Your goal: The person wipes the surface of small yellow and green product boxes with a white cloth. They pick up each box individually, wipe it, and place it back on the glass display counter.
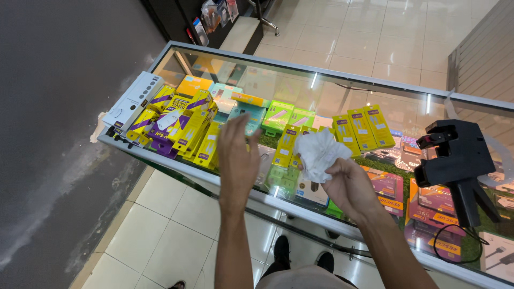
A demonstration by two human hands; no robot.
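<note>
White crumpled cloth (319, 153) in my right grip (348, 187), yellow-and-purple boxes (182, 126) piled on my glass surface (300, 72), green and teal packs (278, 115) beneath, black price-label gun (455, 160), white power strip (134, 99), cream floor tiles (176, 241), my black shoes (282, 249)

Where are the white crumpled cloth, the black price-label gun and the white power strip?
white crumpled cloth (319, 153), head view, middle of the wad above the right hand.
black price-label gun (455, 155), head view, on its body.
white power strip (134, 100), head view, mid top face.
</note>
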